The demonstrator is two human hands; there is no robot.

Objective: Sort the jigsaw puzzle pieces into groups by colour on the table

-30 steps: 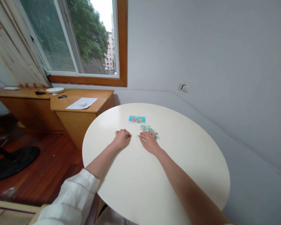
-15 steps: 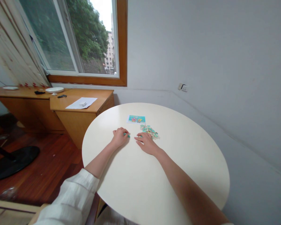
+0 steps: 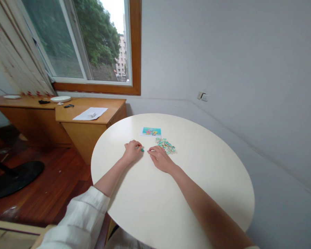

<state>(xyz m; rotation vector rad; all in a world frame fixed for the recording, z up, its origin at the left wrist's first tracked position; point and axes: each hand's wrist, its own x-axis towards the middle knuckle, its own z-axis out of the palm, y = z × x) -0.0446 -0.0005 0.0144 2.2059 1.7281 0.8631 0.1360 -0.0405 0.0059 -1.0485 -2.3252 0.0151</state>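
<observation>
My left hand [image 3: 132,151] rests on the white round table [image 3: 155,193], its thumb and fingers closed on teal jigsaw puzzle pieces [image 3: 142,150]. A short gap to the right, my right hand [image 3: 160,159] is closed in a pinch, fingertips facing the left hand. Whatever lies between those fingertips is too small to name. Just behind the right hand spreads a loose pile of puzzle pieces [image 3: 166,144] in teal, yellow and pale tones, partly covered by that hand. Beyond both hands lies a flat teal picture card [image 3: 151,131] with pink and yellow cartoon figures.
A wooden desk [image 3: 114,107] stands left of the table, bearing a paper sheet [image 3: 80,116] with a small white block, a white plate [image 3: 60,99] and dark small items. The wall [image 3: 235,69] rises behind and to the right. A black round base [image 3: 18,180] stands on the floor.
The fingers of my right hand have drawn together into a pinch and moved slightly left. My left hand stays almost in place, fingers still on the teal pieces.
</observation>
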